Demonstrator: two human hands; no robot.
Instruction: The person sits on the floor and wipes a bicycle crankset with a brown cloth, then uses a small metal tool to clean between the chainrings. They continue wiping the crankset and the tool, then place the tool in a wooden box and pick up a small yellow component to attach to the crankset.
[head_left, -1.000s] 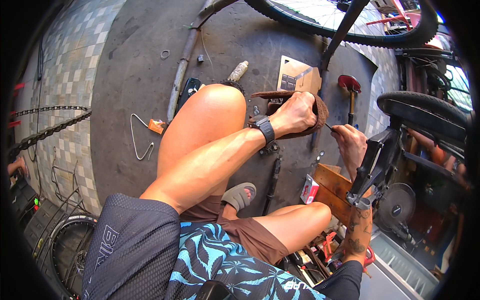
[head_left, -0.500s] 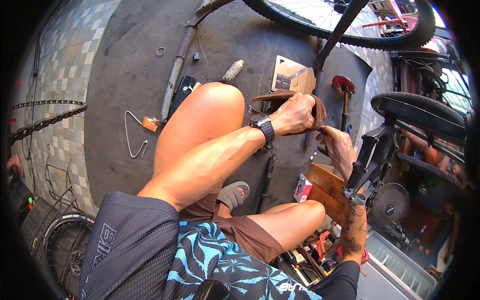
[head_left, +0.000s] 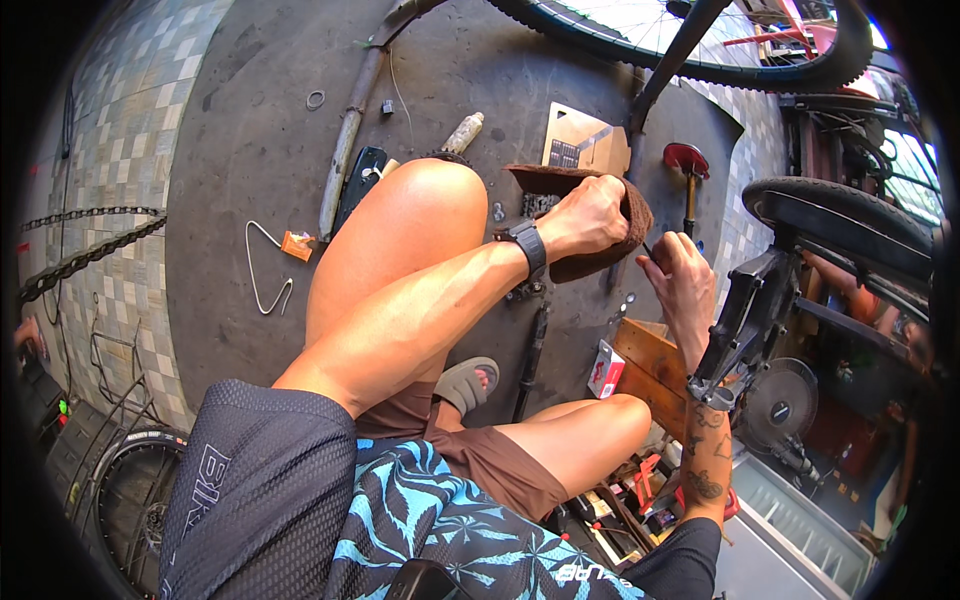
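Observation:
A brown cloth [head_left: 572, 266] is gripped by my left hand [head_left: 590, 218], whose fingers are wrapped into its folds. One flap of it spreads out to the left of my wrist. Just right of the cloth, my right hand [head_left: 682, 285] is closed with thumb and fingers pinched together. A thin dark tip shows at the pinch beside the cloth's edge, too small to name. Whatever the cloth may enclose is hidden. Dark metal bike parts [head_left: 538, 204] show partly behind the cloth, above my left wrist.
A bicycle wheel [head_left: 600, 40] and dark frame tube hang overhead. Close by my right forearm is a black bike part [head_left: 740, 320]. On the floor lie a cardboard piece [head_left: 585, 138], a spray can [head_left: 463, 133], a bent wire [head_left: 262, 275] and a saddle with its post [head_left: 686, 160]. A toolbox [head_left: 615, 520] sits lower right.
My right hand has risen slightly, and its fingers have drawn together beside the cloth. The cloth's flaps have spread wider around my left hand.

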